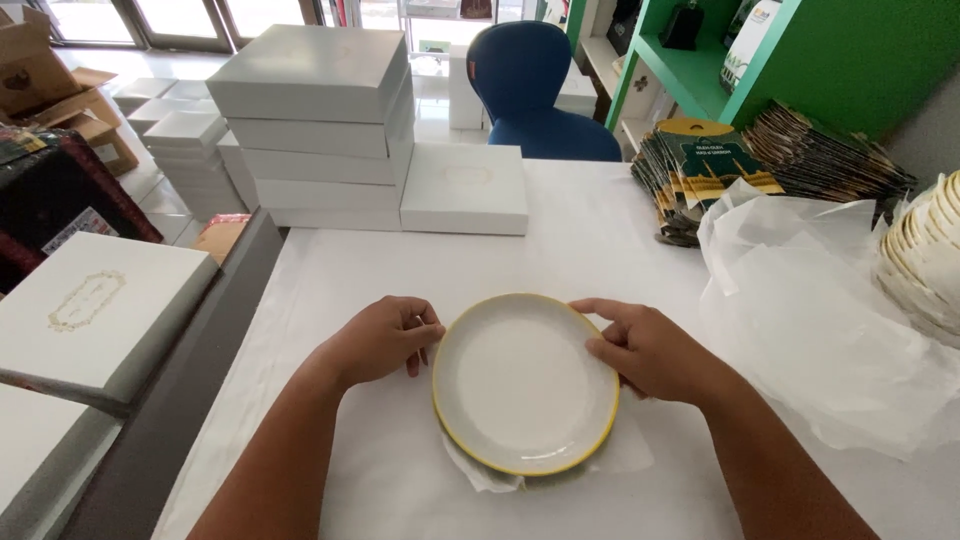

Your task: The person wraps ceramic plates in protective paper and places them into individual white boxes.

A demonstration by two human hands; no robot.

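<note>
Plate (524, 383) as landmark: a round white dish with a yellow rim, face up, on the white table (600, 240), straight in front of the person. Being round it has no long axis and points no way; its hollow faces upward, and it seems to tilt slightly, the near edge raised over white paper (480, 472) crumpled under it.

Left hand (385, 338) is at the plate's left edge, fingers curled loosely, fingertips touching the rim, nothing enclosed. Right hand (645, 347) is at the plate's right edge, half open, thumb over the far rim and fingers against the side, gripping the plate lightly.

Beyond the plate, on the table's far side, lies a flat white box (465, 188). Left of that box, and beyond-left of the plate, stands a stack of boxes (320, 125). Right of the plate lies a loose heap of tissue (810, 310), and beyond the tissue, far right of the plate, are dark packets (715, 165) fanned out below a green shelf (700, 80). At the far right edge, right of the plate past the tissue, a pile of plates (925, 255) shows. A blue chair (535, 90) stands well beyond the plate, behind the table.
</note>
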